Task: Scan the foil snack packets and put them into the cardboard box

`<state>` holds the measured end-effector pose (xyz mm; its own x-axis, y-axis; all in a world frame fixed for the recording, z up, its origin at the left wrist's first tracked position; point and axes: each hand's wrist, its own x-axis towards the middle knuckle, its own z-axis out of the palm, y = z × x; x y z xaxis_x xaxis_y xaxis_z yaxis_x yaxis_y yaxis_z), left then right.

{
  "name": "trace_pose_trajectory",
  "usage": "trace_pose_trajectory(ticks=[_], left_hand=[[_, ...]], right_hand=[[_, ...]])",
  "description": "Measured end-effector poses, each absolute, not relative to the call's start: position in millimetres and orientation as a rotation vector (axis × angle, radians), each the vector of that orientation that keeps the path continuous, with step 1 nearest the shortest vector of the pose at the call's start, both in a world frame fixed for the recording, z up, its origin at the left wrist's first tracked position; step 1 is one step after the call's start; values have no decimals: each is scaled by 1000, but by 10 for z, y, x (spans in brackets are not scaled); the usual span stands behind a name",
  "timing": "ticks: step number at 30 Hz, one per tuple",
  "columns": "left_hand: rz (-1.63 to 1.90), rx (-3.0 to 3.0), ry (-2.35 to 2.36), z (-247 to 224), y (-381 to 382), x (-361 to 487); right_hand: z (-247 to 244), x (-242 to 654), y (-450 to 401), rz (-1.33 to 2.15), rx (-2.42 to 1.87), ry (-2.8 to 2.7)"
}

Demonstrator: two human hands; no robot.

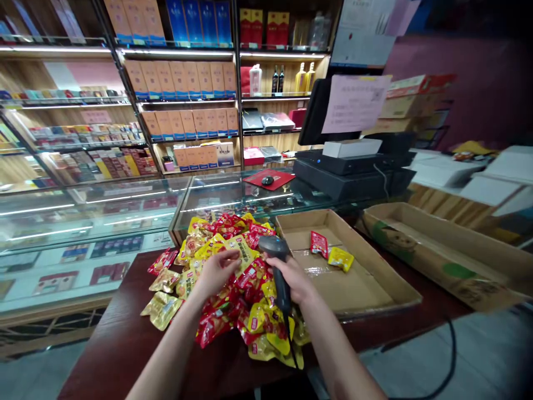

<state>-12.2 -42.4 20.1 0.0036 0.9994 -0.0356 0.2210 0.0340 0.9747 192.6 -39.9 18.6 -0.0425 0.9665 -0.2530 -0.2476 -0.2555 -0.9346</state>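
My right hand [293, 278] is wrapped round the grip of a dark handheld barcode scanner [281, 278], its cable trailing down toward me. The scanner's head is tilted over a heap of small shiny snack packets [216, 322] in red, yellow and gold. To the left, my left hand [219, 272] has its thumb and fingers closed at the edge of a pale yellow snack packet [245, 253], which faces the scanner. Inside an open shallow cardboard box [375, 297] on the right lie a red packet [318, 244] and a yellow packet [340, 259].
Another cardboard box [441, 266] stands farther right. A glass display counter [91, 222] runs along the left and back. Behind the boxes are a cash register [350, 172] with a monitor and a mouse [267, 180] on a red pad. Shelves of boxed goods line the wall.
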Motion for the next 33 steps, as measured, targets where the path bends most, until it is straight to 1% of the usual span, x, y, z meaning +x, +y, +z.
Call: trace_pose_trajectory(ticks=[4, 9, 14, 19, 23, 26, 30, 33], left_hand=[[1026, 1711, 1640, 7, -602, 62], [751, 2102, 1844, -77, -681, 285], [579, 2232, 1937, -116, -693, 391], [525, 2241, 1934, -110, -733, 431], [564, 2227, 1976, -77, -788, 438], [652, 2195, 1936, -30, -804, 394], [870, 2019, 1870, 44, -709, 225], [1010, 1794, 1716, 66, -566, 23]], right_hand=[[118, 1960, -427, 1482, -1262, -863], [-8, 1949, -398, 1542, -1264, -867], [-77, 1901, -373, 1610, -1176, -888], [-29, 1868, -368, 1651, -1137, -878], [31, 1894, -342, 1701, -1127, -860], [74, 1895, -302, 1760, -1016, -796], [120, 1799, -245, 1871, -855, -748], [115, 1704, -200, 1868, -846, -752]])
